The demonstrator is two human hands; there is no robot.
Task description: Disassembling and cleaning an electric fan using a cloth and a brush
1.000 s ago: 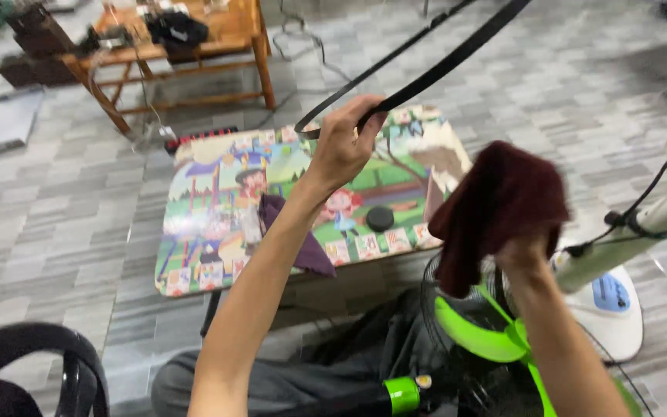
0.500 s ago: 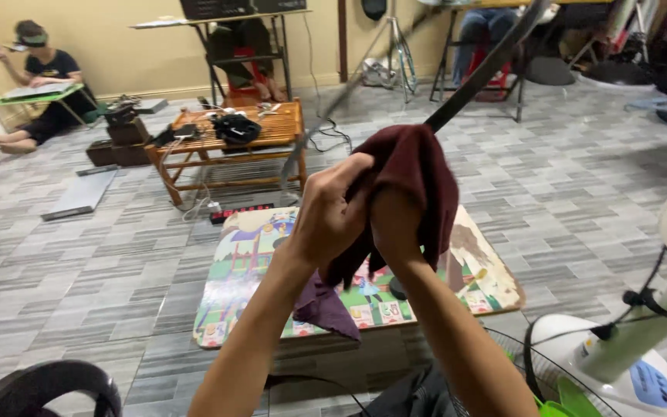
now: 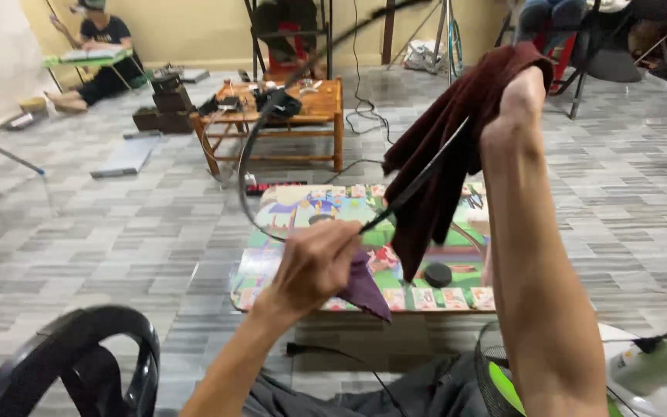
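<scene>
A: Floor was grey tile. Low surface with a cartoon print sat ahead of us. Wooden table stood behind it, a person seated on the floor far left.

B: Fan parts?

A: Black grille lay lower left, white fan stand lower right with a bit of green blade beside it.

B: Hands?

A: Our right hand was raised and closed around a dark red cloth, which hung down over the black ring band. Our left hand pinched the band lower down, fingers tight on it. The band looped up and away above the surface.

B: How far along?

A: We judged the wiping mid-way: cloth was on one stretch of the band and the rest of the loop looked untouched. We couldn't tell clean from dusty. A purple cloth and a black cap lay on the surface.
</scene>
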